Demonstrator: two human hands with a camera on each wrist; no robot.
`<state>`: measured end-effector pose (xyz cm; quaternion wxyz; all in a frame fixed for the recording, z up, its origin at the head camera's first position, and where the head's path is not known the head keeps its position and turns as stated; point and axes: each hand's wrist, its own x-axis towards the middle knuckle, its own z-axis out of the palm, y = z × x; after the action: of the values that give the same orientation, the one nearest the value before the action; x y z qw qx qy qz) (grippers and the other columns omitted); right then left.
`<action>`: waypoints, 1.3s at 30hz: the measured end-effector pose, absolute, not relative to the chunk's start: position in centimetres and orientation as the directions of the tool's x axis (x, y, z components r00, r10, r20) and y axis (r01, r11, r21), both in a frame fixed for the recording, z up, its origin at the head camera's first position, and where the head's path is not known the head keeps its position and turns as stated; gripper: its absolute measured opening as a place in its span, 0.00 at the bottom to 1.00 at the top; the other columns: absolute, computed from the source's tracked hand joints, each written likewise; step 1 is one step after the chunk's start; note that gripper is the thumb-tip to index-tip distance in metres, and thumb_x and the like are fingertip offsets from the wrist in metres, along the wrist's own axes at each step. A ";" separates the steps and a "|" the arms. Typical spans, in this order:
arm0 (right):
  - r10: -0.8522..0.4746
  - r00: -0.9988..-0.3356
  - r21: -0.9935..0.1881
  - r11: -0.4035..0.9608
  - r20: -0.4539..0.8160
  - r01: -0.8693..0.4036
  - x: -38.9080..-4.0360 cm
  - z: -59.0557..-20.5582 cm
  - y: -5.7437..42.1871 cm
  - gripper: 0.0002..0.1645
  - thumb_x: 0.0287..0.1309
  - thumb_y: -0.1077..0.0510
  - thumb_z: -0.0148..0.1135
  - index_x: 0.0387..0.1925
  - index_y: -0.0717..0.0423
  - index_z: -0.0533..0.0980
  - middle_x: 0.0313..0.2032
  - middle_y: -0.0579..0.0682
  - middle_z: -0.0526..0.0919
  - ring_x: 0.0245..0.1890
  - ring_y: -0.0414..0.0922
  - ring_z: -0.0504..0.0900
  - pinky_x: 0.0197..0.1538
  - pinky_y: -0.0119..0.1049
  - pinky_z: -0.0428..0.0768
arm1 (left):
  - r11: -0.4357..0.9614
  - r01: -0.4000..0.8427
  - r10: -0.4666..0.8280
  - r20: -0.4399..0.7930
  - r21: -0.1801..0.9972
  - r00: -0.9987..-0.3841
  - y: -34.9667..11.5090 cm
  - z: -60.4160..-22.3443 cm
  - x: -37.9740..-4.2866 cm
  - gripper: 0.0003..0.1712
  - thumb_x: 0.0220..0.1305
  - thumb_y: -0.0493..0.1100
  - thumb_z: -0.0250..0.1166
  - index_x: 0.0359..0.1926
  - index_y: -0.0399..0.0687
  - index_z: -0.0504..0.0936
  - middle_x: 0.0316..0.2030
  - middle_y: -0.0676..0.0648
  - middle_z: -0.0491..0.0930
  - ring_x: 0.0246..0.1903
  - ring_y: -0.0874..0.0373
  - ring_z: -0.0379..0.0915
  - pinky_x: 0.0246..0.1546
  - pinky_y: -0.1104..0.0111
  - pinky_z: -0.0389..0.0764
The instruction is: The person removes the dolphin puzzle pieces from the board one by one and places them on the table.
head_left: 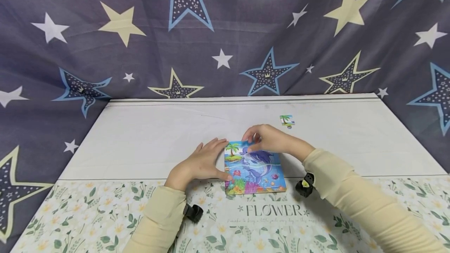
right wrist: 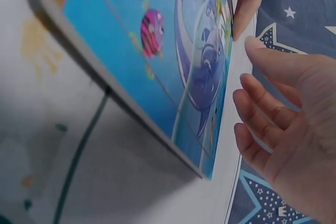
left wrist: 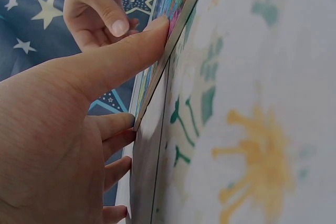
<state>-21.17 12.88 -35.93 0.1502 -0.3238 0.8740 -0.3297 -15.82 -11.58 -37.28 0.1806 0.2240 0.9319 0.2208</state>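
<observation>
A square picture puzzle (head_left: 258, 179) with purple dolphins, a palm tree, coral and fish lies flat, with seams between its pieces. My left hand (head_left: 200, 163) rests along its left side, the thumb touching the lower left edge and the index fingertip at the upper left corner; these fingers are mostly straight. Over the puzzle's far edge hovers my right hand (head_left: 270, 139), fingers loosely bent. In the right wrist view nothing shows between its thumb and fingers. Beyond the right hand lies a small loose puzzle piece (head_left: 286, 120) with a palm tree and a round tab.
The table cover is white at the back (head_left: 158, 128) and floral in front (head_left: 116, 214), with the word FLOWER near the puzzle. A dark star-printed curtain (head_left: 197, 50) hangs behind and at both sides. A black wrist camera (head_left: 194, 212) sits under the left sleeve, another (head_left: 305, 186) by the right.
</observation>
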 end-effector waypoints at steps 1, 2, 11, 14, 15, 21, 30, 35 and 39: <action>-0.668 -0.742 -0.667 0.579 -0.057 -0.470 -21.1 -35.9 12.8 0.15 0.55 0.64 0.72 0.45 0.60 0.82 0.37 0.52 0.82 0.37 0.44 0.79 0.45 0.38 0.81 | 0.802 0.338 0.498 -0.238 0.491 -0.834 -11.6 -37.3 -15.8 0.64 0.48 0.64 0.75 0.77 0.44 0.53 0.77 0.45 0.50 0.76 0.48 0.38 0.72 0.42 0.37; -0.674 -0.736 -0.660 0.582 -0.064 -0.475 -21.0 -35.9 12.7 0.15 0.55 0.63 0.73 0.45 0.60 0.82 0.36 0.51 0.81 0.36 0.43 0.79 0.44 0.38 0.80 | 0.802 0.339 0.498 -0.239 0.491 -0.833 -11.6 -37.3 -15.8 0.64 0.48 0.64 0.75 0.77 0.44 0.53 0.77 0.45 0.50 0.76 0.48 0.38 0.72 0.42 0.36; -0.708 -0.699 -0.600 0.603 -0.100 -0.526 -20.6 -36.0 12.2 0.20 0.51 0.63 0.75 0.47 0.60 0.82 0.35 0.50 0.78 0.29 0.41 0.71 0.34 0.33 0.74 | 0.807 0.338 0.496 -0.246 0.484 -0.833 -11.6 -37.4 -16.0 0.64 0.48 0.65 0.75 0.77 0.45 0.53 0.77 0.46 0.50 0.76 0.48 0.37 0.73 0.43 0.36; -0.713 -0.693 -0.586 0.608 -0.106 -0.536 -20.6 -36.1 12.1 0.21 0.50 0.61 0.76 0.48 0.61 0.82 0.34 0.50 0.78 0.30 0.41 0.70 0.36 0.33 0.74 | 0.807 0.339 0.497 -0.245 0.484 -0.832 -11.6 -37.4 -15.9 0.64 0.48 0.65 0.75 0.77 0.45 0.53 0.77 0.46 0.50 0.76 0.48 0.37 0.72 0.42 0.36; -0.714 -0.692 -0.583 0.609 -0.107 -0.538 -20.6 -36.1 12.0 0.21 0.50 0.61 0.76 0.48 0.61 0.82 0.34 0.50 0.77 0.30 0.42 0.70 0.37 0.34 0.73 | 0.806 0.339 0.497 -0.246 0.484 -0.832 -11.6 -37.4 -15.9 0.64 0.48 0.65 0.75 0.77 0.45 0.53 0.77 0.46 0.50 0.76 0.48 0.37 0.72 0.42 0.36; -0.729 -0.676 -0.565 0.604 -0.106 -0.562 -20.7 -36.2 11.8 0.21 0.50 0.60 0.76 0.47 0.61 0.83 0.34 0.49 0.77 0.30 0.42 0.70 0.37 0.33 0.73 | 0.803 0.339 0.499 -0.242 0.491 -0.832 -11.7 -37.4 -15.9 0.64 0.48 0.65 0.75 0.77 0.45 0.53 0.77 0.45 0.50 0.76 0.48 0.37 0.72 0.42 0.37; -0.731 -0.673 -0.577 0.599 -0.112 -0.555 -21.1 -36.2 11.6 0.18 0.50 0.61 0.76 0.44 0.60 0.84 0.34 0.49 0.77 0.32 0.44 0.71 0.39 0.34 0.73 | 0.802 0.336 0.499 -0.242 0.494 -0.832 -11.7 -37.5 -15.9 0.64 0.48 0.65 0.75 0.77 0.45 0.53 0.77 0.46 0.50 0.76 0.48 0.37 0.72 0.42 0.36; -0.731 -0.673 -0.573 0.603 -0.117 -0.555 -21.2 -36.1 11.4 0.16 0.50 0.62 0.76 0.43 0.59 0.83 0.35 0.50 0.77 0.33 0.45 0.72 0.40 0.34 0.74 | 0.800 0.334 0.498 -0.242 0.498 -0.833 -11.7 -37.5 -15.9 0.63 0.49 0.64 0.75 0.77 0.45 0.53 0.77 0.45 0.50 0.76 0.49 0.37 0.72 0.42 0.37; -0.728 -0.676 -0.561 0.608 -0.113 -0.562 -21.2 -36.3 11.3 0.15 0.50 0.62 0.76 0.42 0.58 0.83 0.36 0.50 0.77 0.36 0.45 0.73 0.43 0.36 0.76 | 0.802 0.331 0.496 -0.245 0.498 -0.833 -11.7 -37.5 -15.9 0.63 0.49 0.64 0.75 0.77 0.45 0.53 0.77 0.46 0.50 0.76 0.49 0.37 0.73 0.43 0.36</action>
<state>-21.24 11.34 -36.31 0.1676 -0.3661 0.8810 -0.2485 -15.92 -11.67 -37.50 0.1846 0.2219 0.9310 0.2235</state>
